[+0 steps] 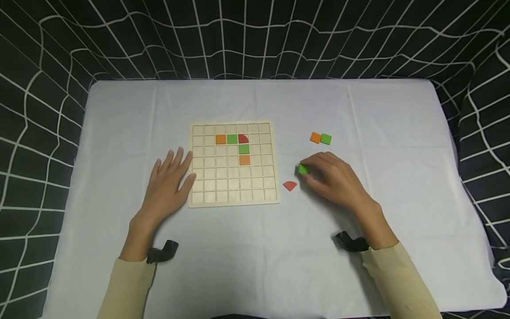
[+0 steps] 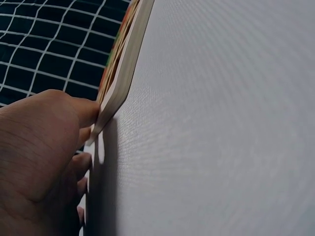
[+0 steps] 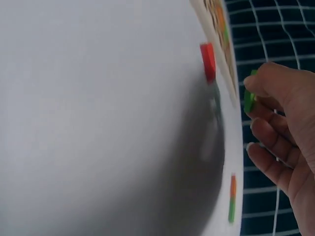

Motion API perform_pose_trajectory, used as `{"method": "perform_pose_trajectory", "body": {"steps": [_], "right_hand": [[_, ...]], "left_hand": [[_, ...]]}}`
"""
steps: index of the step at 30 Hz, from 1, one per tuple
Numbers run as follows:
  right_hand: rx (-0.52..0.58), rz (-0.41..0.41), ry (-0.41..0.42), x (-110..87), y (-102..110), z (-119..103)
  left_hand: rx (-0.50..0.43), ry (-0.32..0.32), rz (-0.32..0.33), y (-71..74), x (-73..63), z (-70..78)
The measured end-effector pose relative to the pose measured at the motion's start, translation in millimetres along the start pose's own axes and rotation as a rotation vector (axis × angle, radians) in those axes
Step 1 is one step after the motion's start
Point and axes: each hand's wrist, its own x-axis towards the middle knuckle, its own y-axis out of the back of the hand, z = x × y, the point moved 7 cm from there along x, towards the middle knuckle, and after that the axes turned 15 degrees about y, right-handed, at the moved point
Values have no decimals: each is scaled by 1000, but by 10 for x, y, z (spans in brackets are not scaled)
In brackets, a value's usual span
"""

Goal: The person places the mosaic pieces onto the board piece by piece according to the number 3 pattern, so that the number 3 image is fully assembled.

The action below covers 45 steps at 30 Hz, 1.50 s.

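Observation:
A wooden grid board [image 1: 233, 195] lies in the middle of the table, with orange [image 1: 221, 139], green [image 1: 232, 139], red quarter-round [image 1: 243, 138], green [image 1: 244, 149] and orange [image 1: 245, 160] tiles set in its cells. My left hand [image 1: 169, 179] rests flat on the cloth, thumb against the board's left edge [image 2: 115, 83]. My right hand [image 1: 332, 177] pinches a green square tile [image 1: 303, 169] [image 3: 249, 98] just right of the board. A red quarter-round tile [image 1: 290, 185] [image 3: 208, 61] lies on the cloth beside it.
An orange tile [image 1: 315, 138] and a green tile [image 1: 326, 139] lie side by side on the white cloth [image 1: 303, 248] to the upper right of the board. Black netting with white lines surrounds the table.

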Motion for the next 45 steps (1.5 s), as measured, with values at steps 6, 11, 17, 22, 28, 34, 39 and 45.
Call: {"method": "perform_pose_trajectory", "body": {"steps": [6,11,17,22,28,34,39,45], "right_hand": [[49,-28,34,321,-139,-180],[81,-49,58,580,-248,-321],[107,-60,111,793,-371,-444],[135,-67,145,912,-448,-510],[136,-94,142,996,-511,-545],[134,-103,137,1116,-551,-588],[136,-118,143,1208,-621,-627],[113,-131,190,1312,-715,-660]], "left_hand": [[-6,-1,3,7,6,1],[-5,-4,9,3,12,-15],[-3,-6,9,-10,18,-8],[-18,0,-1,3,8,-1],[-20,-1,-16,8,-3,3],[-11,-2,-9,17,-5,7],[-5,-3,-7,14,-4,11],[-8,-7,10,20,0,20]]}}
